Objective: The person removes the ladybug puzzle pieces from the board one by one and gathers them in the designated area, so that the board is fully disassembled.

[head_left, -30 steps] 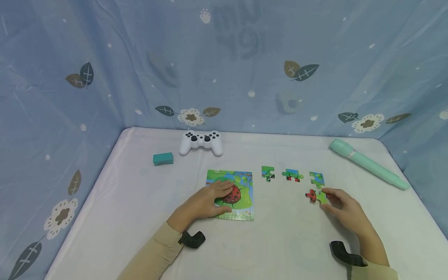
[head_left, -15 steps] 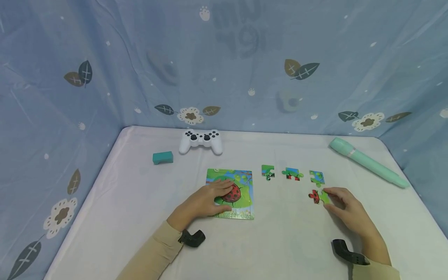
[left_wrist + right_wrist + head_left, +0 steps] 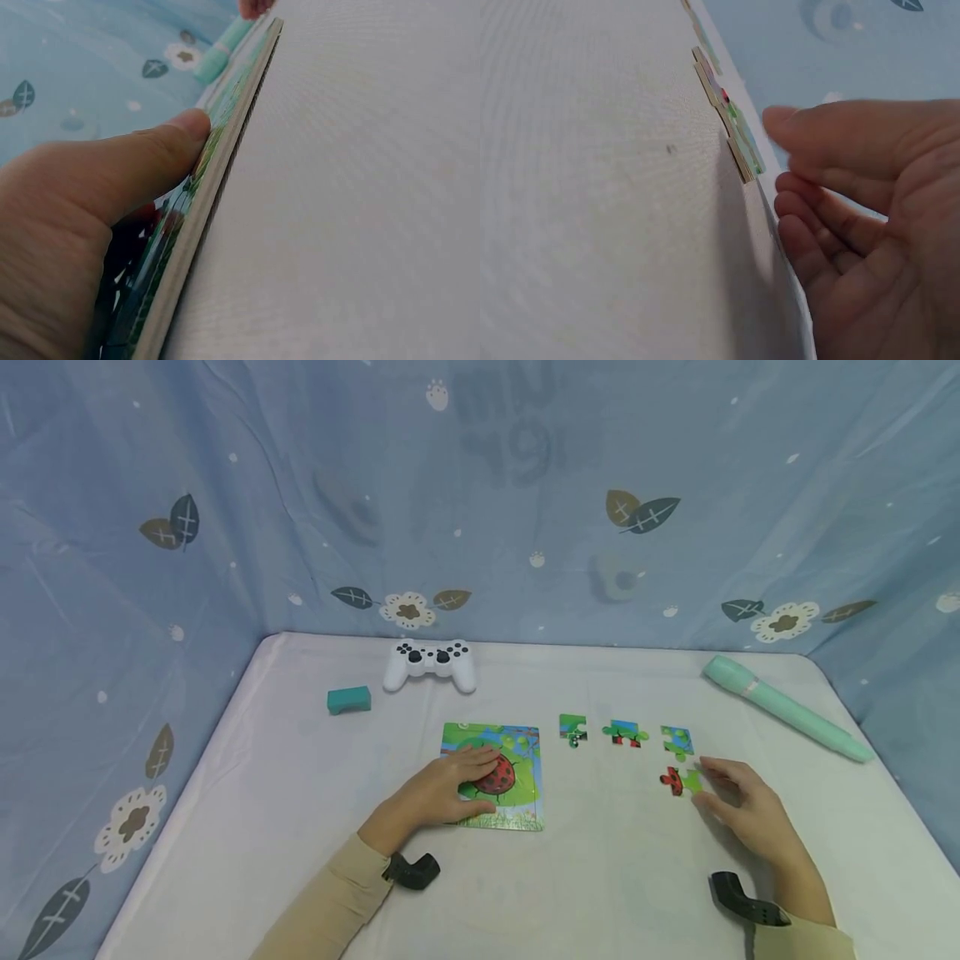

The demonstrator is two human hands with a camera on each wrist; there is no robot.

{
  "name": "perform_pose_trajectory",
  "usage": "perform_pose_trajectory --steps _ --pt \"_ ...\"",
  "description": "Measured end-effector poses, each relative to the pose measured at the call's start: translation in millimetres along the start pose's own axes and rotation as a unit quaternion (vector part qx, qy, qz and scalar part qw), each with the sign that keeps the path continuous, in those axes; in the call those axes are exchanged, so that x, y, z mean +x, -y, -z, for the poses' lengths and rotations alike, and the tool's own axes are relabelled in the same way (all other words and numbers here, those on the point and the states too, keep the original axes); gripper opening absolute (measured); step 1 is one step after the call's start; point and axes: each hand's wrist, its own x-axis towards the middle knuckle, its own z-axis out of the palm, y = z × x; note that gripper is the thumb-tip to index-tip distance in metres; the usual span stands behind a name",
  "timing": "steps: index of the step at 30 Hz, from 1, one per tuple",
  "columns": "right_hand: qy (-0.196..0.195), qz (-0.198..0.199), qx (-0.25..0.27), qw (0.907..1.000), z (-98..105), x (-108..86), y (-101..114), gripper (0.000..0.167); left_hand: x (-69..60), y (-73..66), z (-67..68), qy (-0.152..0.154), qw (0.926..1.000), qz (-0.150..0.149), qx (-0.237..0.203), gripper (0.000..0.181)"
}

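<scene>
The left hand (image 3: 441, 787) lies with fingers spread on one ladybird board (image 3: 521, 806); the right hand (image 3: 750, 814), thumb and fingers apart, is just beside a red-and-green puzzle piece (image 3: 672, 782) right of the board, contact unclear. The bench (image 3: 585, 893) under the board is white; a blue printed curtain (image 3: 480, 527) hangs behind and either side of it. Three more puzzle pieces (image 3: 626, 732) lie right of the board, one mint-green club-shaped object (image 3: 787, 708) farther right; one white controller (image 3: 430, 661) and one teal block (image 3: 349, 700) sit beyond its left side.
</scene>
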Motion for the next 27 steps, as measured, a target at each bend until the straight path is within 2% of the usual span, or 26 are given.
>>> perform_pose_trajectory --steps 4,7,10,12,17,23,27 --pt "-0.017 -0.011 0.022 0.9996 -1 -0.5 4 0.053 -1.2 1.1 -1.0 -0.009 0.9999 -0.005 -0.003 0.067" --pt "-0.035 0.022 0.064 0.9971 -3 -0.1 10 0.05 -1.8 2.7 -1.4 -0.026 0.9995 -0.014 -0.006 0.067" --pt "-0.034 0.068 0.104 0.9917 -7 2.8 19 0.05 -2.7 4.6 -1.4 -0.044 0.9988 -0.017 -0.015 0.066" --pt "-0.02 0.083 0.12 0.9891 -11 5.3 26 0.051 -3.6 5.2 -1.2 -0.05 0.9985 -0.011 -0.02 0.066" --pt "0.027 0.085 0.131 0.9873 -25 11.2 50 0.053 -6.0 5.9 -0.3 -0.054 0.9984 0.004 -0.013 0.069" --pt "0.072 0.147 0.149 0.9751 -57 29.2 81 0.057 -16.5 8.5 3.5 -0.069 0.9968 0.039 -0.01 0.07" --pt "0.115 0.138 0.137 0.9742 -76 36.8 103 0.06 -24.0 11.6 4.3 -0.08 0.9946 0.062 -0.022 0.069"
